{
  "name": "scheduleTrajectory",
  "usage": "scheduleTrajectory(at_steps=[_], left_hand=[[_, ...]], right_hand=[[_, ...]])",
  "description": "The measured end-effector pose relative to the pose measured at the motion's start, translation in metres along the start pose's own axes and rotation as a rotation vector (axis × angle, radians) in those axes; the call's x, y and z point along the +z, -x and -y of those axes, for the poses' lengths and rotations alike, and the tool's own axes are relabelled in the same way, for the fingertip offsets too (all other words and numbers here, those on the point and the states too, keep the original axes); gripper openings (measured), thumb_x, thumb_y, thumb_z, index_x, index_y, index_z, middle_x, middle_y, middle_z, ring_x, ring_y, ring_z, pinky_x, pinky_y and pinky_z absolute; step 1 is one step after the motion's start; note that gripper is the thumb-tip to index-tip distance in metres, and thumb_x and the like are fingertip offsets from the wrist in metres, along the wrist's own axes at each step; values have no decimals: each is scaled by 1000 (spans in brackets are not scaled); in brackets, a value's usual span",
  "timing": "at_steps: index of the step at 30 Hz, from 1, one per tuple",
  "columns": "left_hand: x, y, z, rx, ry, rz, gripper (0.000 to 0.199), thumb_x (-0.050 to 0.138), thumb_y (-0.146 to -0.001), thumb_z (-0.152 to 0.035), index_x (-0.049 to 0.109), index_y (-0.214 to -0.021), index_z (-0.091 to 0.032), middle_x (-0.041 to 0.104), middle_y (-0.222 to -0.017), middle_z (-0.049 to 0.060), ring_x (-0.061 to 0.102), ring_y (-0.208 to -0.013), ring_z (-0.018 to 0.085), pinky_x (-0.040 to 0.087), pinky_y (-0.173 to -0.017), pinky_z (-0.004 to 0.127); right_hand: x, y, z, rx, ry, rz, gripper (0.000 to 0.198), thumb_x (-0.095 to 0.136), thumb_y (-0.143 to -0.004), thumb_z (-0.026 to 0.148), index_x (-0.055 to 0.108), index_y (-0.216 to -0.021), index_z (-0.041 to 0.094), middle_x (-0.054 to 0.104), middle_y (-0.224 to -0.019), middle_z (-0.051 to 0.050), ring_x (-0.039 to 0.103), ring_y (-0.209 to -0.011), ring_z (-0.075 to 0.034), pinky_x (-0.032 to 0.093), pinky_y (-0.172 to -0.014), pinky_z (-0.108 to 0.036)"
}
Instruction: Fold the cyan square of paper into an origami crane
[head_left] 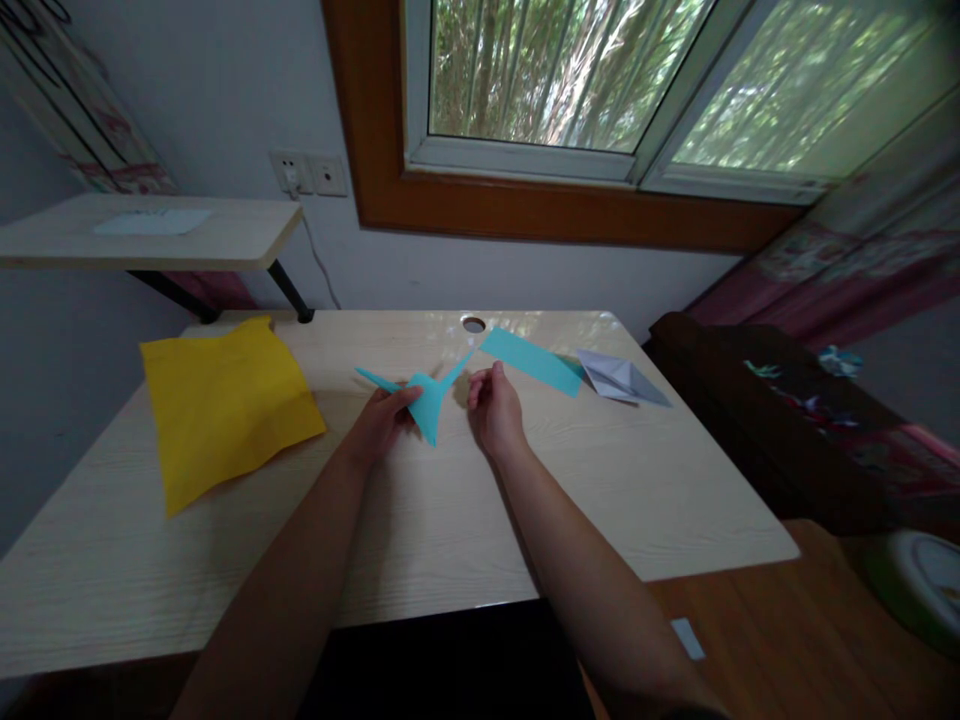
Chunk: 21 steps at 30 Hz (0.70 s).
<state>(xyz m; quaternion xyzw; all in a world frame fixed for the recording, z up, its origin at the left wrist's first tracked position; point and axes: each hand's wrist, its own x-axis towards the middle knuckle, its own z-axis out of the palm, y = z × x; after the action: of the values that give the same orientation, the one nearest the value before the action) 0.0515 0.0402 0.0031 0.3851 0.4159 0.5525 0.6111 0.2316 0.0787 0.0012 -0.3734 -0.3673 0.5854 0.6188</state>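
Observation:
My left hand (382,420) pinches a turquoise origami crane (427,402) between thumb and fingers, just above the table. The crane's two thin points stick out to the left and to the upper right, and a wider flap hangs down. My right hand (496,408) is beside it on the right, fingers curled in and thumb up, with nothing visible in them. A small gap parts this hand from the crane. Behind my right hand lies a flat turquoise paper strip (531,361). A folded pale grey paper piece (619,378) touches or overlaps the strip's right end.
On the table (450,540), a creased yellow sheet (229,410) lies at the left. A raised shelf (247,225) with a white paper (154,222) stands behind it. A cable hole (473,325) is near the back edge. A dark brown piece of furniture (720,410) stands right.

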Motion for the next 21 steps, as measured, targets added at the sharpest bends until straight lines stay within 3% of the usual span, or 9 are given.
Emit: scheduleTrajectory(at_steps=[3, 6, 9, 12, 21], left_hand=[[-2, -4, 4, 58, -32, -35, 42, 79, -75, -50, 57, -61, -18, 53, -56, -3, 45, -50, 8, 35, -49, 21], [-2, -5, 9, 81, -96, -30, 42, 80, -75, -51, 60, -60, -16, 57, -56, -1, 48, -52, 10, 37, -50, 22], [-2, -5, 12, 109, -145, -54, 44, 80, -76, -49, 58, -56, -17, 53, -51, -3, 47, -50, 9, 36, -50, 22], [0, -5, 12, 125, -168, -75, 44, 77, -80, -49, 56, -56, -17, 51, -51, -4, 46, -50, 9, 36, -50, 22], [7, 0, 6, 124, -148, 41, 37, 74, -84, -53, 60, -86, -19, 61, -74, -2, 60, -68, 13, 50, -64, 22]], right_hand=[[5, 10, 0, 129, 81, 288, 60, 56, -85, 78, 67, -76, 19, 59, -62, 0, 50, -54, -12, 37, -52, -26], [7, 19, -1, 169, 243, 485, 47, 70, -84, 66, 67, -75, 20, 59, -63, 2, 50, -57, -12, 36, -55, -25], [8, 23, -2, 193, 307, 508, 44, 73, -82, 63, 71, -81, 20, 62, -66, 1, 46, -57, -11, 32, -54, -26], [7, 23, -4, 178, 310, 501, 48, 70, -83, 66, 66, -72, 20, 57, -61, 2, 43, -56, -12, 30, -55, -26], [7, 23, -5, 204, 252, 550, 51, 71, -80, 68, 57, -67, 20, 48, -61, 4, 38, -57, -11, 28, -57, -27]])
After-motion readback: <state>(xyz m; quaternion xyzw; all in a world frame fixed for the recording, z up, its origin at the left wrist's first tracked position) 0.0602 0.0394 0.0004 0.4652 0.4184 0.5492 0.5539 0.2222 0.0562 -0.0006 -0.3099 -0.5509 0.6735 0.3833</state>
